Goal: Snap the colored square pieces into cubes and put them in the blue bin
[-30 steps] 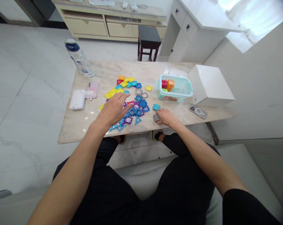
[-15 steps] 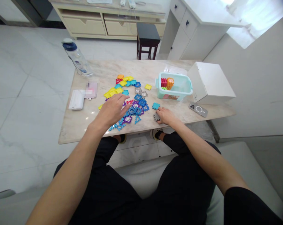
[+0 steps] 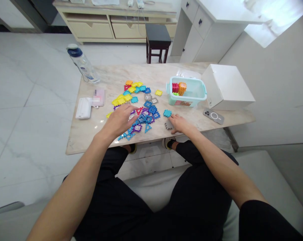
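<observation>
- Right hand (image 3: 179, 123): rests palm down near the front edge of the tabletop (image 3: 91, 134), right of centre. Its fingers lie loosely together, tips touching a grey tile (image 3: 168, 125); whether they grip it cannot be told.
- Turquoise tile (image 3: 167, 113): lies flat just beyond the right hand's fingertips.
- Left hand (image 3: 119, 119): hovers palm down over the near-left part of the tile pile (image 3: 141, 110). Fingers are slightly spread and extended; contact with the tiles below cannot be confirmed.
- Tile pile: blue and purple pieces nearest the front edge, yellow and orange pieces farther back, all around the tabletop's centre.
- White pack (image 3: 83, 108): lies flat toward the left edge.
- Phone (image 3: 213, 116): lies face down toward the right edge.
- Mint bin (image 3: 188, 91): stands right of the pile, holding red and orange blocks.
- White box (image 3: 227, 87): occupies the far right corner.
- Water bottle (image 3: 82, 63): stands at the far left corner.
</observation>
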The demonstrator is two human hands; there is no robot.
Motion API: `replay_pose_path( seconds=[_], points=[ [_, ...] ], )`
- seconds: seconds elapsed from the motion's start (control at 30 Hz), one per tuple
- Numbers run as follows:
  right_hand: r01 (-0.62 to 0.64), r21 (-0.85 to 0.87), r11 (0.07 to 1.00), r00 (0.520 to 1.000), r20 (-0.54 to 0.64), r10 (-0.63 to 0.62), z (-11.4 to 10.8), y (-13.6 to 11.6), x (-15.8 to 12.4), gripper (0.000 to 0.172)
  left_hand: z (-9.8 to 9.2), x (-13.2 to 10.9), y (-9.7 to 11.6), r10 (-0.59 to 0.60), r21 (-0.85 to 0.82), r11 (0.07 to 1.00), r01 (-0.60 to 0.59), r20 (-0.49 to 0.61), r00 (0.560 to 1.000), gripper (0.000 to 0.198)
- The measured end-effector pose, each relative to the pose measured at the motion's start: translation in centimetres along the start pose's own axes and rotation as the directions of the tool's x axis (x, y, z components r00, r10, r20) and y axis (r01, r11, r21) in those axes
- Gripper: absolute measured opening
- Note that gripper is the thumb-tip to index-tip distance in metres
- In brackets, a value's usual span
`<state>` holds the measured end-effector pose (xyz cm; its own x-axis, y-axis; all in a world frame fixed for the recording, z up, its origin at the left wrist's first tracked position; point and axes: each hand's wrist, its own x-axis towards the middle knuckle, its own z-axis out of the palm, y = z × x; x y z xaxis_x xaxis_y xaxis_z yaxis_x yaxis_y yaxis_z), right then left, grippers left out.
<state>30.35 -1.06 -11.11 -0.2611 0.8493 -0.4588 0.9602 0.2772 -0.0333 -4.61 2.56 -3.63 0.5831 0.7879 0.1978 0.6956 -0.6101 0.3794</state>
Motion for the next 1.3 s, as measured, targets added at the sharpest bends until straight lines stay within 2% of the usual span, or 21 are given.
replay_pose_path(
  seconds=[0.07, 0.1, 0.27, 0.37, 0.43, 0.53, 0.63, 0.77, 0.9, 1.0, 1.1, 1.2, 1.3],
  points=[
    [-0.022, 0.052, 0.998, 0.999, 0.028, 0.02, -1.0, 0.9, -0.5, 0.087, 0.6, -0.2, -0.6, 0.01, -0.037, 0.999, -0.009, 0.032, 0.999, 0.037],
    [-0.028, 0.081, 0.996, 0.999, 0.022, 0.026, -1.5, 1.5, -0.9, 0.086, 1.0, -0.3, -1.0, 0.011, -0.048, 0.999, -0.009, 0.056, 0.998, 0.037],
    [-0.012, 0.146, 0.989, 0.996, -0.081, 0.024, -3.3, 3.5, -3.3, 0.056, 3.1, 0.4, -2.4, -0.064, -0.039, 0.997, 0.069, 0.116, 0.991, 0.033],
    [-0.066, 0.106, 0.992, 0.994, -0.079, 0.074, -3.2, 3.5, -4.6, 0.051, 4.8, 1.2, -1.7, -0.171, -0.067, 0.981, 0.183, 0.149, 0.974, 0.03],
    [-0.058, 0.114, 0.992, 0.996, -0.065, 0.066, -2.7, 3.4, -5.2, 0.053, 6.0, 2.0, -1.1, -0.222, -0.055, 0.971, 0.234, 0.168, 0.96, 0.029],
    [-0.02, 0.144, 0.989, 0.997, -0.067, 0.03, -2.1, 3.2, -5.8, 0.054, 7.8, 4.3, -1.0, -0.309, -0.017, 0.949, 0.314, 0.147, 0.94, 0.031],
    [-0.02, 0.154, 0.988, 0.996, -0.083, 0.033, -2.0, 2.9, -6.7, 0.051, 9.2, 7.9, -1.7, -0.393, 0.02, 0.919, 0.393, 0.085, 0.916, 0.035],
    [-0.014, 0.171, 0.985, 0.995, -0.099, 0.032, -2.8, 2.4, -7.9, 0.047, 11.2, 13.2, -2.7, -0.478, 0.009, 0.878, 0.478, -0.005, 0.879, 0.042],
    [0.064, 0.219, 0.974, 0.986, -0.166, -0.027, -4.3, 1.9, -7.9, 0.04, 13.6, 16.1, -3.7, -0.497, -0.035, 0.868, 0.496, -0.039, 0.867, 0.044],
    [0.163, 0.219, 0.962, 0.952, -0.29, -0.095, -5.7, 1.8, -7.3, 0.036, 14.9, 16.6, -4.5, -0.504, -0.047, 0.863, 0.502, -0.039, 0.863, 0.041],
    [0.202, 0.213, 0.956, 0.922, -0.37, -0.112, -6.7, 2.1, -6.8, 0.031, 15.5, 16.3, -5.3, -0.526, -0.042, 0.85, 0.525, -0.031, 0.85, 0.028],
    [0.204, 0.23, 0.951, 0.915, -0.39, -0.102, -7.2, 2.3, -6.9, 0.03, 15.5, 15.9, -5.8, -0.54, -0.045, 0.841, 0.539, -0.024, 0.841, 0.023],
    [0.183, 0.243, 0.953, 0.924, -0.375, -0.082, -7.7, 1.7, -7.1, 0.031, 15.5, 15.9, -5.9, -0.552, -0.077, 0.832, 0.549, -0.028, 0.833, 0.026]
  ],
)
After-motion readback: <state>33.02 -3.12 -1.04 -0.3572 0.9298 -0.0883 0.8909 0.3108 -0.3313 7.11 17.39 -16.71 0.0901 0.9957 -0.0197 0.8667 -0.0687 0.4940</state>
